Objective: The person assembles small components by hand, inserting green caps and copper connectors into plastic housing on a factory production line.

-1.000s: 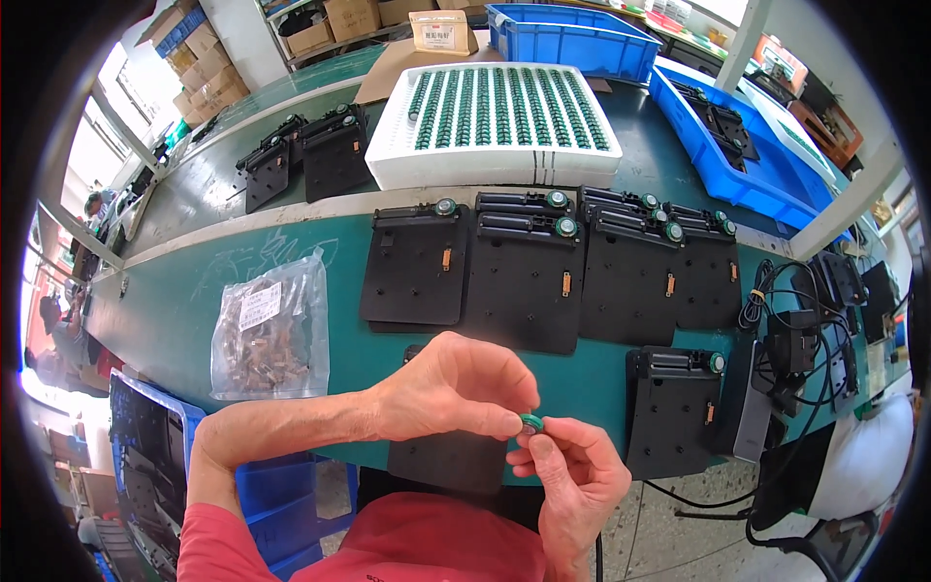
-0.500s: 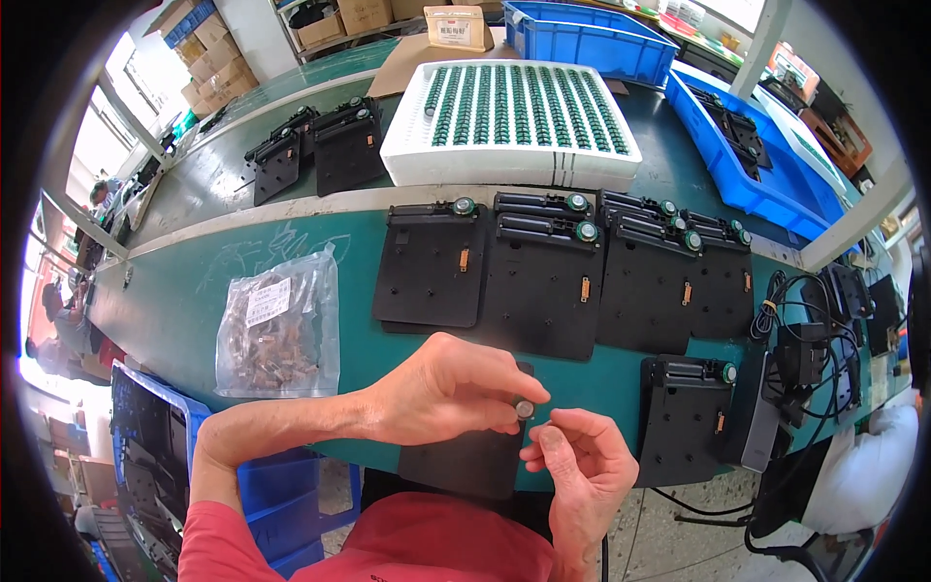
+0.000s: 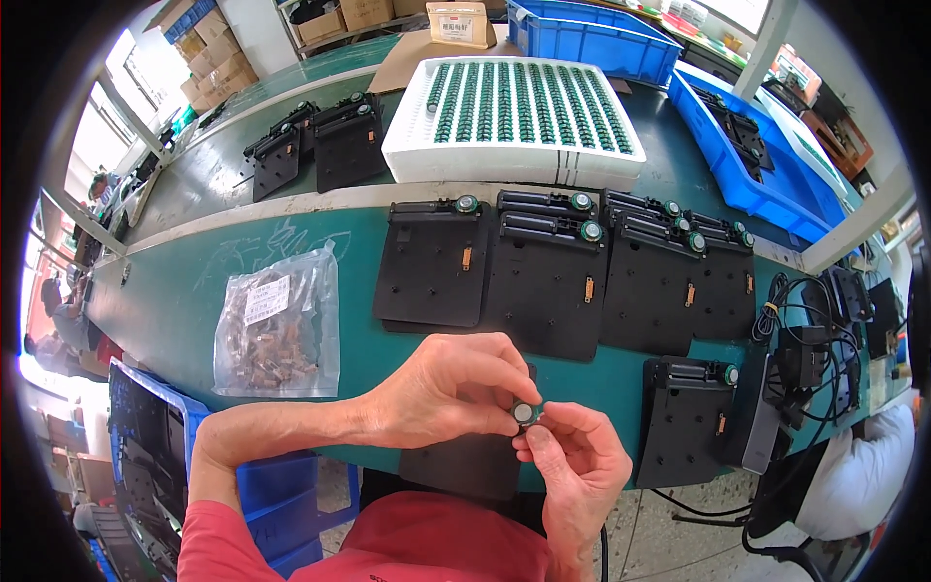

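Note:
Between the thumb and fingers of my left hand [image 3: 456,388] is a small round part [image 3: 524,413] with a silver face and a dark green rim. My right hand [image 3: 580,454] has its thumb and forefinger closed at the right edge of this part, and the fingertips of both hands almost meet. Under my hands a black flat panel [image 3: 461,468] lies at the near edge of the green table, partly covered by my left forearm. Similar round parts sit in rows in a white foam tray [image 3: 514,167] at the back.
Several black panels [image 3: 543,291] with round green parts lie beyond my hands, and another stack [image 3: 684,427] sits at the right. A clear bag [image 3: 276,339] of small brown parts lies left. Cables [image 3: 810,339] crowd the right side; blue bins [image 3: 592,48] stand behind.
My right fingers have come up to the round part and now touch its edge. The part has turned to show more of its silver face.

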A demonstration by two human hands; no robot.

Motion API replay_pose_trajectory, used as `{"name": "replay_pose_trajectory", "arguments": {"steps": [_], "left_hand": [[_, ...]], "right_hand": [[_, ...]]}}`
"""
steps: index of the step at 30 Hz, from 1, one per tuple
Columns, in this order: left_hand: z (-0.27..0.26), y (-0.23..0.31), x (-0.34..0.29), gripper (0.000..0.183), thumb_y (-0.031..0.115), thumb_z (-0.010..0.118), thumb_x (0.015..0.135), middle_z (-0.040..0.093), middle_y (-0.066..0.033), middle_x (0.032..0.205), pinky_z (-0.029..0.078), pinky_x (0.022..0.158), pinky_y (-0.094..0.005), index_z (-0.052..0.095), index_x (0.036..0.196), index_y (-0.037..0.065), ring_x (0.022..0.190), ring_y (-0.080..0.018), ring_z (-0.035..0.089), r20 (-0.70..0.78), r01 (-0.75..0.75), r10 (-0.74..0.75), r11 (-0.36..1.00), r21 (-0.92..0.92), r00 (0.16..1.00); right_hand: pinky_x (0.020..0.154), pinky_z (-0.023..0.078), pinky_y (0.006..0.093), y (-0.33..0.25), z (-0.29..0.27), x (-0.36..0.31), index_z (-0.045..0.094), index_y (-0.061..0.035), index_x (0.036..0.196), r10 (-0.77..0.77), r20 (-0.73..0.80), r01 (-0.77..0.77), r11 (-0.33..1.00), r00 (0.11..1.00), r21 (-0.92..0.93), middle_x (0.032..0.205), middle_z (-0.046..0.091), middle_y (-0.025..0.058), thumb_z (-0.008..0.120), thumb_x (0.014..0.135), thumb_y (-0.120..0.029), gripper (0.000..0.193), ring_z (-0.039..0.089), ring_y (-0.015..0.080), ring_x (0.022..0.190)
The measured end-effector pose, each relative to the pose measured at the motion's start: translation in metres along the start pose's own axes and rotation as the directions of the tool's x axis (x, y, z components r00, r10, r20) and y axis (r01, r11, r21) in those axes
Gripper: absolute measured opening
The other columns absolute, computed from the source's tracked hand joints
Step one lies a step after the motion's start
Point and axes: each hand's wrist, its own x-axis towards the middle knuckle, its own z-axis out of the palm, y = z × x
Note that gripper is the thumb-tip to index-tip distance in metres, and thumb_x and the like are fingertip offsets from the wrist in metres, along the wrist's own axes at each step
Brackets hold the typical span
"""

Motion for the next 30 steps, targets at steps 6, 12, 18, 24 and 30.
{"name": "replay_pose_trajectory", "arguments": {"steps": [6, 12, 18, 24, 30], "left_hand": [[-0.004, 0.002, 0.001, 0.034, -0.004, 0.077, 0.070, 0.060, -0.0040, 0.093, 0.051, 0.066, -0.0252, 0.072, 0.102, 0.006, 0.081, -0.0127, 0.060, 0.017, -0.027, 0.024, 0.984, 0.173, 1.000], [-0.002, -0.001, 0.000, 0.033, -0.004, 0.077, 0.069, 0.061, -0.0059, 0.092, 0.051, 0.066, -0.0275, 0.071, 0.100, 0.005, 0.081, -0.0157, 0.061, 0.022, -0.085, 0.082, 0.966, 0.246, 0.996], [-0.005, 0.000, 0.000, 0.033, -0.004, 0.078, 0.069, 0.061, -0.0066, 0.092, 0.051, 0.063, -0.0274, 0.071, 0.100, 0.004, 0.077, -0.0156, 0.062, 0.012, -0.098, 0.098, 0.959, 0.267, 0.995], [-0.005, 0.000, 0.000, 0.033, -0.004, 0.078, 0.069, 0.061, -0.0070, 0.092, 0.051, 0.062, -0.0268, 0.071, 0.100, 0.004, 0.076, -0.0156, 0.062, 0.009, -0.110, 0.112, 0.956, 0.270, 0.994], [-0.012, -0.002, 0.006, 0.032, -0.006, 0.077, 0.068, 0.061, -0.0078, 0.092, 0.051, 0.064, -0.0278, 0.070, 0.099, 0.004, 0.077, -0.0171, 0.062, 0.007, -0.113, 0.116, 0.946, 0.305, 0.993]], "right_hand": [[0.064, 0.056, 0.0255, 0.000, -0.001, 0.001, 0.061, 0.0060, 0.102, 0.031, -0.004, -0.031, 0.999, 1.000, -0.011, 0.086, 0.067, 0.0126, 0.063, 0.086, 0.007, 0.016, 0.067, 0.0160, 0.072], [0.065, 0.056, 0.0241, 0.002, -0.002, 0.002, 0.062, 0.0053, 0.098, 0.042, 0.014, -0.042, 0.999, 0.999, -0.025, 0.085, 0.068, 0.0100, 0.065, 0.087, 0.004, 0.011, 0.067, 0.0130, 0.073], [0.064, 0.056, 0.0243, 0.001, -0.002, 0.003, 0.061, 0.0047, 0.096, 0.078, -0.027, -0.079, 0.996, 0.997, -0.037, 0.085, 0.068, 0.0098, 0.065, 0.087, 0.002, 0.010, 0.067, 0.0129, 0.072], [0.063, 0.056, 0.0238, -0.004, 0.002, 0.005, 0.061, 0.0053, 0.095, 0.124, 0.006, -0.124, 0.991, 0.992, -0.054, 0.084, 0.068, 0.0099, 0.063, 0.088, 0.001, 0.008, 0.067, 0.0126, 0.071], [0.061, 0.055, 0.0233, 0.002, -0.005, -0.003, 0.062, 0.0043, 0.094, 0.073, -0.014, -0.074, 0.983, 0.997, -0.169, 0.080, 0.068, 0.0087, 0.063, 0.088, 0.001, 0.007, 0.067, 0.0125, 0.068]]}}
